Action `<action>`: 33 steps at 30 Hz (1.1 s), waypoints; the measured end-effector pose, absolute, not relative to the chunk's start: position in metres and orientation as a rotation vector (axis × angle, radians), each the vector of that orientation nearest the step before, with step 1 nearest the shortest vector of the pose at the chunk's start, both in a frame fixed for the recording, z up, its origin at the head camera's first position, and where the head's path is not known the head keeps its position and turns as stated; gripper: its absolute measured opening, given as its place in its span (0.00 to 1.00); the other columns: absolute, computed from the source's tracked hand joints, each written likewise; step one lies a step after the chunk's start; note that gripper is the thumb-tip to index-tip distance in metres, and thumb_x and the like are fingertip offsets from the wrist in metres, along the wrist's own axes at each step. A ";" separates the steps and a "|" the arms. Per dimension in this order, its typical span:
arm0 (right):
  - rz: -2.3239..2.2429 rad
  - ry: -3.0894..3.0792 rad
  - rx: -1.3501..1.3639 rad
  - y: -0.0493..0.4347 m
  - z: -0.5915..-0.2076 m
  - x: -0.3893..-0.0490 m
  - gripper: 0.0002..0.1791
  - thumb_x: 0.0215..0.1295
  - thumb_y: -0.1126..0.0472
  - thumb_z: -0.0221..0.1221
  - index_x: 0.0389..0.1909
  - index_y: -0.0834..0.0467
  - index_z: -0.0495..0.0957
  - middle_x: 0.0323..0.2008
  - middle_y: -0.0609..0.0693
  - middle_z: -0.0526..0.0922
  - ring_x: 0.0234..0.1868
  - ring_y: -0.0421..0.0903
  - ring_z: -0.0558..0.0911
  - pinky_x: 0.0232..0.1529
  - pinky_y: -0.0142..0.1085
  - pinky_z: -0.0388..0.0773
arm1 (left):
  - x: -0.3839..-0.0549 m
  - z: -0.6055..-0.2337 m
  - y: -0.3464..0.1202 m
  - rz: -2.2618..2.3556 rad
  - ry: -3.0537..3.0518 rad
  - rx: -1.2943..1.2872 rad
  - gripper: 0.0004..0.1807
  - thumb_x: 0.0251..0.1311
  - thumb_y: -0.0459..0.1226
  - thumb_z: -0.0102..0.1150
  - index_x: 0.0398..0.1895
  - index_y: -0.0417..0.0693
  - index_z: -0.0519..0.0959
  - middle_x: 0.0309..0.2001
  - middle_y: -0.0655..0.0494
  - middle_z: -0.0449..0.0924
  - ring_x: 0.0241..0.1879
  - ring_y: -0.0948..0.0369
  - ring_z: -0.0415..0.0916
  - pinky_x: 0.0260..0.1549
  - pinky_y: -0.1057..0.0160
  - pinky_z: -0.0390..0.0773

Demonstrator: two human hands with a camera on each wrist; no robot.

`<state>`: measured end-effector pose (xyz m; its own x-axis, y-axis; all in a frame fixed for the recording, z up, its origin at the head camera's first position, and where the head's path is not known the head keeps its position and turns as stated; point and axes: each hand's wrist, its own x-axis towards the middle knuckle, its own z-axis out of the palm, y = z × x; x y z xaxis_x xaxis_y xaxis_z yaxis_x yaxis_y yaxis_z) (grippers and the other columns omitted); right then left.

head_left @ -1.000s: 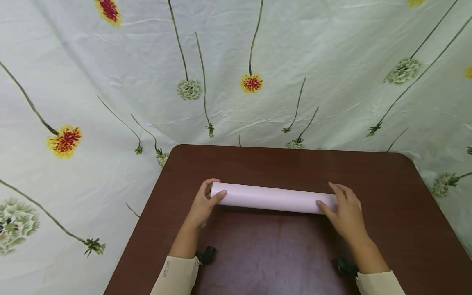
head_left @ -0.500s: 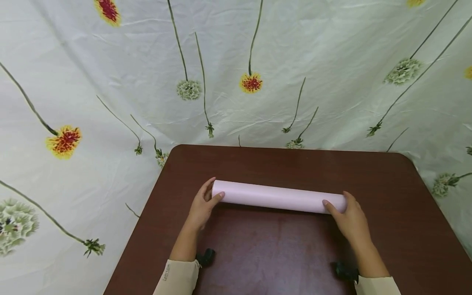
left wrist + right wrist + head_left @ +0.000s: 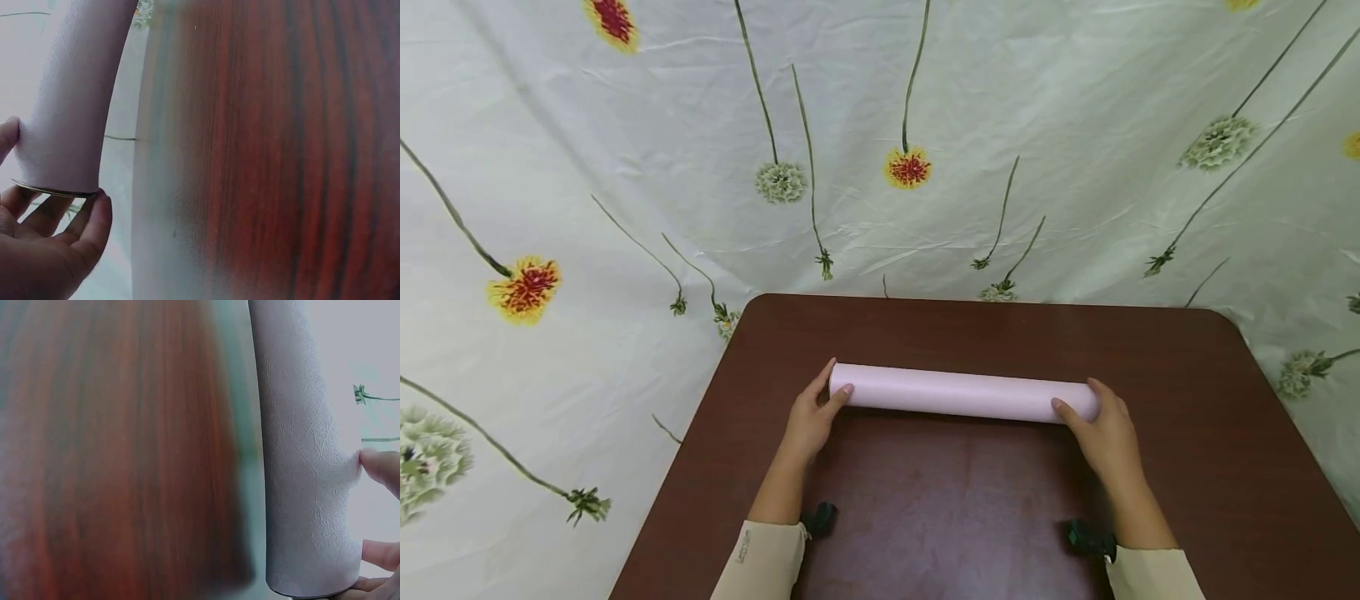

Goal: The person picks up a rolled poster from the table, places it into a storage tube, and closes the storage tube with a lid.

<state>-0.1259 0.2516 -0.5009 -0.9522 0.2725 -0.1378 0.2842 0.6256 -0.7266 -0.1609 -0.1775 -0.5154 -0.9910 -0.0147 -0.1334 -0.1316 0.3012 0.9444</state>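
A pale pink roll point(image 3: 962, 394) with a finely creased, textured surface lies crosswise between my hands, seemingly raised off the table. My left hand point(image 3: 808, 421) holds its left end, thumb on the near side and fingers at the end. In the left wrist view, a thin dark rim edges that end of the roll point(image 3: 72, 106), with fingertips against it. At the other end, my right hand point(image 3: 1108, 433) grips the roll with its thumb on the near side. The right wrist view shows fingers point(image 3: 381, 553) around the lower end; part of that hand is out of frame.
A dark reddish-brown table point(image 3: 955, 508) with rounded far corners lies beneath. Behind it and to the sides hangs a white cloth point(image 3: 850, 100) printed with flowers. Small dark devices sit at both wrists, such as the one at the left wrist point(image 3: 820, 521).
My right hand has shifted outward to the roll's right end and closed its fingers on it. The roll has since moved slightly up in the head view, its right end most.
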 end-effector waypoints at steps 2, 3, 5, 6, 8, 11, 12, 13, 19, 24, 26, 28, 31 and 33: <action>-1.268 2.822 0.484 0.251 -0.500 -0.129 0.50 0.67 0.38 0.61 0.79 0.60 0.51 0.75 0.72 0.57 0.74 0.70 0.59 0.71 0.64 0.59 | -0.164 -0.517 -0.179 1.777 2.457 -0.149 0.40 0.66 0.56 0.60 0.79 0.70 0.56 0.81 0.50 0.52 0.77 0.44 0.56 0.73 0.42 0.60; -1.269 2.822 0.483 0.250 -0.500 -0.130 0.50 0.67 0.39 0.62 0.80 0.60 0.51 0.74 0.72 0.57 0.74 0.70 0.59 0.71 0.64 0.59 | -0.165 -0.517 -0.179 1.767 2.453 -0.168 0.40 0.67 0.57 0.60 0.79 0.71 0.55 0.81 0.51 0.52 0.78 0.45 0.53 0.74 0.42 0.58; -1.269 2.818 0.487 0.250 -0.501 -0.133 0.50 0.67 0.41 0.62 0.80 0.60 0.50 0.74 0.72 0.57 0.74 0.69 0.60 0.71 0.64 0.59 | -0.167 -0.519 -0.179 1.736 2.458 -0.194 0.40 0.68 0.57 0.58 0.80 0.69 0.54 0.81 0.51 0.51 0.80 0.45 0.49 0.75 0.41 0.53; -1.269 2.819 0.486 0.249 -0.501 -0.133 0.50 0.67 0.41 0.62 0.80 0.60 0.50 0.74 0.72 0.58 0.74 0.69 0.60 0.71 0.63 0.59 | -0.168 -0.520 -0.179 1.729 2.456 -0.207 0.40 0.68 0.56 0.58 0.80 0.68 0.54 0.81 0.50 0.52 0.80 0.46 0.48 0.76 0.41 0.52; -1.268 2.811 0.487 0.249 -0.503 -0.134 0.50 0.68 0.42 0.63 0.80 0.60 0.50 0.74 0.72 0.58 0.74 0.69 0.60 0.71 0.63 0.59 | -0.170 -0.522 -0.178 1.717 2.451 -0.225 0.40 0.70 0.54 0.57 0.81 0.64 0.53 0.80 0.49 0.52 0.80 0.47 0.46 0.77 0.42 0.50; -1.271 2.809 0.482 0.249 -0.506 -0.135 0.49 0.68 0.43 0.63 0.80 0.60 0.50 0.74 0.71 0.58 0.74 0.68 0.61 0.70 0.63 0.60 | -0.171 -0.527 -0.176 1.724 2.434 -0.225 0.39 0.73 0.50 0.55 0.82 0.58 0.52 0.80 0.46 0.53 0.80 0.48 0.49 0.76 0.45 0.53; -1.273 2.809 0.478 0.249 -0.507 -0.135 0.49 0.68 0.43 0.63 0.80 0.60 0.50 0.74 0.71 0.58 0.74 0.68 0.61 0.70 0.63 0.60 | -0.172 -0.528 -0.176 1.734 2.425 -0.225 0.39 0.73 0.48 0.55 0.82 0.57 0.51 0.80 0.46 0.53 0.79 0.48 0.50 0.76 0.46 0.54; -1.274 2.808 0.476 0.249 -0.508 -0.135 0.49 0.68 0.43 0.62 0.80 0.60 0.50 0.74 0.71 0.58 0.74 0.68 0.61 0.70 0.63 0.60 | -0.172 -0.529 -0.176 1.735 2.424 -0.223 0.39 0.73 0.48 0.55 0.82 0.56 0.51 0.80 0.45 0.53 0.79 0.48 0.50 0.76 0.46 0.54; -1.279 2.814 0.461 0.249 -0.510 -0.135 0.49 0.68 0.44 0.63 0.79 0.61 0.51 0.74 0.71 0.57 0.74 0.69 0.60 0.71 0.63 0.60 | -0.173 -0.531 -0.177 1.740 2.398 -0.215 0.40 0.73 0.47 0.56 0.82 0.54 0.49 0.81 0.46 0.50 0.80 0.49 0.48 0.77 0.48 0.53; -1.286 2.821 0.446 0.250 -0.512 -0.134 0.49 0.68 0.44 0.62 0.80 0.60 0.50 0.75 0.71 0.56 0.75 0.69 0.59 0.71 0.63 0.59 | -0.175 -0.530 -0.178 1.735 2.370 -0.215 0.42 0.72 0.46 0.58 0.82 0.53 0.48 0.82 0.48 0.48 0.80 0.49 0.46 0.77 0.47 0.52; -1.287 2.818 0.438 0.250 -0.512 -0.134 0.49 0.69 0.43 0.62 0.80 0.59 0.49 0.75 0.71 0.56 0.75 0.69 0.59 0.71 0.63 0.58 | -0.175 -0.530 -0.178 1.743 2.364 -0.218 0.42 0.71 0.46 0.58 0.82 0.52 0.49 0.82 0.48 0.48 0.80 0.49 0.46 0.77 0.47 0.52; -1.289 2.815 0.431 0.250 -0.512 -0.134 0.49 0.69 0.43 0.62 0.80 0.59 0.49 0.75 0.71 0.55 0.75 0.69 0.58 0.72 0.63 0.58 | -0.176 -0.531 -0.179 1.738 2.359 -0.224 0.42 0.71 0.46 0.58 0.82 0.53 0.49 0.82 0.49 0.46 0.81 0.48 0.45 0.77 0.46 0.52; -1.288 2.809 0.420 0.251 -0.512 -0.135 0.50 0.68 0.42 0.62 0.81 0.58 0.48 0.75 0.71 0.55 0.75 0.69 0.58 0.71 0.63 0.58 | -0.176 -0.532 -0.180 1.724 2.369 -0.239 0.43 0.71 0.47 0.59 0.82 0.55 0.49 0.82 0.50 0.45 0.81 0.48 0.44 0.76 0.45 0.52; -1.292 2.806 0.410 0.252 -0.513 -0.135 0.50 0.68 0.42 0.62 0.81 0.57 0.48 0.75 0.71 0.55 0.75 0.69 0.59 0.71 0.63 0.58 | -0.176 -0.531 -0.181 1.713 2.372 -0.246 0.44 0.70 0.49 0.59 0.82 0.57 0.48 0.83 0.50 0.43 0.81 0.47 0.43 0.76 0.44 0.53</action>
